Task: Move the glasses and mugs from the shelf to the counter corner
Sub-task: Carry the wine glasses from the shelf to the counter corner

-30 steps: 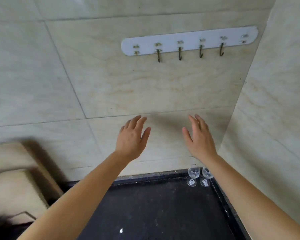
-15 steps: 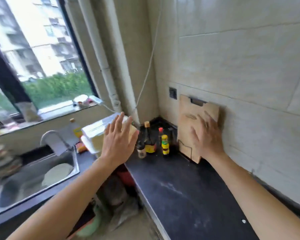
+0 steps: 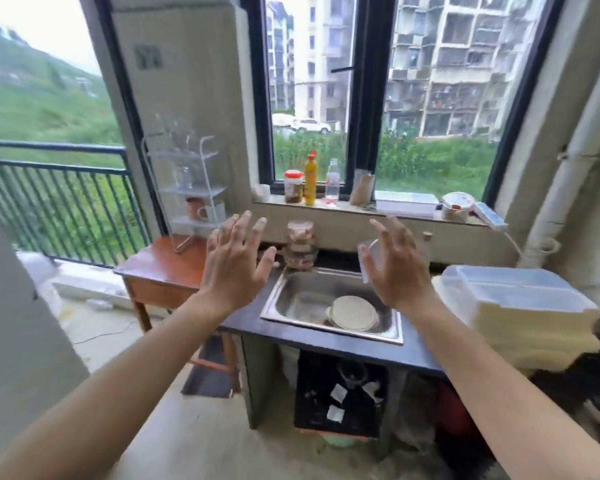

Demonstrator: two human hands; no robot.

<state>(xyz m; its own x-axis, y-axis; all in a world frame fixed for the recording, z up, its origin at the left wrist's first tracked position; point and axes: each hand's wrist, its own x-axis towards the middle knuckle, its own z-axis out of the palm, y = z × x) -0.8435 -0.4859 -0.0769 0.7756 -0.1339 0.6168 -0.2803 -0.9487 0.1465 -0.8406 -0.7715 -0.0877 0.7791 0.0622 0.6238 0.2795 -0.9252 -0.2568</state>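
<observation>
A white wire shelf (image 3: 187, 188) stands on a small red-brown table (image 3: 160, 265) at the left. Its top tier holds clear glasses (image 3: 179, 136), a clear glass jar (image 3: 184, 176) sits on the middle tier, and a brown mug (image 3: 194, 207) and a white mug (image 3: 210, 211) on the lower one. My left hand (image 3: 234, 263) is raised, fingers spread, holding nothing, to the right of the shelf. My right hand (image 3: 394, 268) is also spread and empty, above the sink. The counter corner is out of view.
A steel sink (image 3: 329, 303) with a plate (image 3: 352, 311) sits in the dark counter (image 3: 326, 341). Stacked jars (image 3: 300, 245) stand behind it. Bottles (image 3: 310, 178) line the window sill. A plastic-lidded box (image 3: 513, 299) lies at the right. A black crate (image 3: 340, 393) is under the counter.
My view has swung left, from the tiled corner with two wine glasses, past the cutting board, to the sink, window and shelf. Both hands stay raised, open and empty.
</observation>
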